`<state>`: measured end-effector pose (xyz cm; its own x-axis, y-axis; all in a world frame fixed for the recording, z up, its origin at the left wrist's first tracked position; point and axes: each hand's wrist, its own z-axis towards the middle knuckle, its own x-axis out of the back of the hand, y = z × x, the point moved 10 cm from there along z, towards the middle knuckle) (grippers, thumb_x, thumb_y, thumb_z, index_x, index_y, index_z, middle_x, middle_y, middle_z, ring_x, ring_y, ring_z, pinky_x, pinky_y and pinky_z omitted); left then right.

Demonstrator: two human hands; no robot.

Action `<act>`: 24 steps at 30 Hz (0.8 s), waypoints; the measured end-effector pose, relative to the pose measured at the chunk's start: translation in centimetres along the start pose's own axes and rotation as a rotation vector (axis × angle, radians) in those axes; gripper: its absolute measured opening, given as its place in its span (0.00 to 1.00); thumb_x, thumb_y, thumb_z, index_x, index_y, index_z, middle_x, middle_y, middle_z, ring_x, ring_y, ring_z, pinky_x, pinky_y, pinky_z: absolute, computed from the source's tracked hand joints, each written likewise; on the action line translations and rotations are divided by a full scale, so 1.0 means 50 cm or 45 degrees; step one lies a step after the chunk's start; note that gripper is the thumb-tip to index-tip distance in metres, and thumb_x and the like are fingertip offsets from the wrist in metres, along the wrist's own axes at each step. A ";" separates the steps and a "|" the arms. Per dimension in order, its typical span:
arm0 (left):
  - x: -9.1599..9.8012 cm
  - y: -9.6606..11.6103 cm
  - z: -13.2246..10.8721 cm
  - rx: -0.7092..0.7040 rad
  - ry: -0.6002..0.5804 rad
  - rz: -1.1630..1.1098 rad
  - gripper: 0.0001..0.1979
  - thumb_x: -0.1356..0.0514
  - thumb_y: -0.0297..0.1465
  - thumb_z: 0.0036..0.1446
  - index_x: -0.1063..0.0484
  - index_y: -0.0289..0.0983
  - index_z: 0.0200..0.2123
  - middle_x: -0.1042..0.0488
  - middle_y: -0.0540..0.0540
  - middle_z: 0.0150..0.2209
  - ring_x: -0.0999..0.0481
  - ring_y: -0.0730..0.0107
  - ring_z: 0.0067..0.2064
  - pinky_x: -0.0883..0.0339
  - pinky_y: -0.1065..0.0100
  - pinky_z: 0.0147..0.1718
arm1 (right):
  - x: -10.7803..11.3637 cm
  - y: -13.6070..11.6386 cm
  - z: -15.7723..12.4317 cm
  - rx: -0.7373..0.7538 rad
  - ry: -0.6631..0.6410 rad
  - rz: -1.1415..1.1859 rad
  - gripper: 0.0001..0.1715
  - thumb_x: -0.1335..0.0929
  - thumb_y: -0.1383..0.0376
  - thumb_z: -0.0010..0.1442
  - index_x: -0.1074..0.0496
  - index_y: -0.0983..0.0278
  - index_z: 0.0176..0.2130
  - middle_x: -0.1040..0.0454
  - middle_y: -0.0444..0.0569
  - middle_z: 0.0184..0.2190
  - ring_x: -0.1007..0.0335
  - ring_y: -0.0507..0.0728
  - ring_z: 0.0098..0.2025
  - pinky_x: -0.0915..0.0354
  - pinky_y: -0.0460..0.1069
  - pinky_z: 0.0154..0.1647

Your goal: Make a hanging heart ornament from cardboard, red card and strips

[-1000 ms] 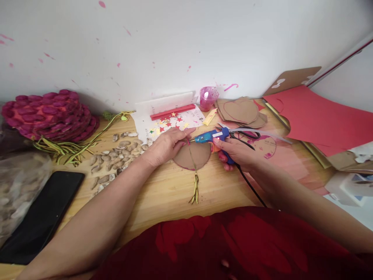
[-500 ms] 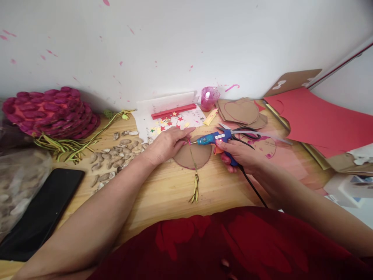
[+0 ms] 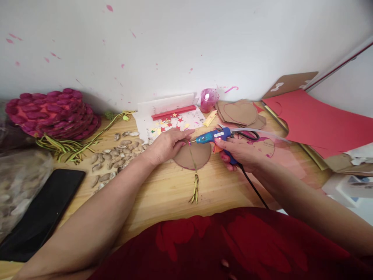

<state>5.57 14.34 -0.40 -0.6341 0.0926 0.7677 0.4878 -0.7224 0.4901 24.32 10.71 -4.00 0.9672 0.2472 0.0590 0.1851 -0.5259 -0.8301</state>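
Note:
A brown cardboard circle point(image 3: 201, 155) lies on the wooden table point(image 3: 163, 194), with a thin green stem point(image 3: 194, 182) running down across it and off its near edge. My left hand point(image 3: 166, 146) rests on the circle's left edge, its fingertips pressed on the stem's top end. My right hand point(image 3: 239, 153) is closed round the handle of a blue hot glue gun point(image 3: 212, 136). The gun's nozzle points left, right beside my left fingertips at the stem's top. A black cord point(image 3: 252, 186) trails from the gun toward me.
Several peanut shells point(image 3: 116, 153) lie left of the circle, a black phone point(image 3: 40, 216) nearer left. A magenta flower piece point(image 3: 52, 112) and green stems sit at far left. Star-strewn paper point(image 3: 171, 118), a pink cup point(image 3: 208, 99), cardboard hearts point(image 3: 240, 112), scissors point(image 3: 247, 135) and red paper point(image 3: 320, 118) line the back and right.
Almost nothing has shifted: the glue gun nozzle stays at the stem's top beside my left fingertips, and my right hand has edged slightly.

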 end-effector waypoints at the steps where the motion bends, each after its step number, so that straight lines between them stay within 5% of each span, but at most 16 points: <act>1: 0.000 0.001 0.000 -0.003 -0.001 0.005 0.25 0.44 0.25 0.65 0.31 0.41 0.64 0.17 0.46 0.45 0.19 0.63 0.46 0.26 0.61 0.48 | -0.003 -0.001 0.002 -0.007 -0.007 -0.019 0.15 0.32 0.52 0.68 0.36 0.59 0.37 0.36 0.36 0.15 0.41 0.49 0.11 0.47 0.41 0.08; 24: -0.009 0.014 0.002 -0.014 -0.103 0.129 0.25 0.46 0.25 0.65 0.31 0.36 0.65 0.19 0.40 0.48 0.20 0.60 0.48 0.25 0.58 0.50 | 0.001 0.019 0.005 -0.090 0.075 -0.130 0.16 0.35 0.58 0.71 0.39 0.61 0.32 0.36 0.38 0.15 0.40 0.49 0.12 0.43 0.43 0.10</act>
<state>6.24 13.87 -0.38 -0.5312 0.0729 0.8441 0.5404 -0.7381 0.4039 24.48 10.44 -4.94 0.9508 0.2552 0.1755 0.2930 -0.5570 -0.7771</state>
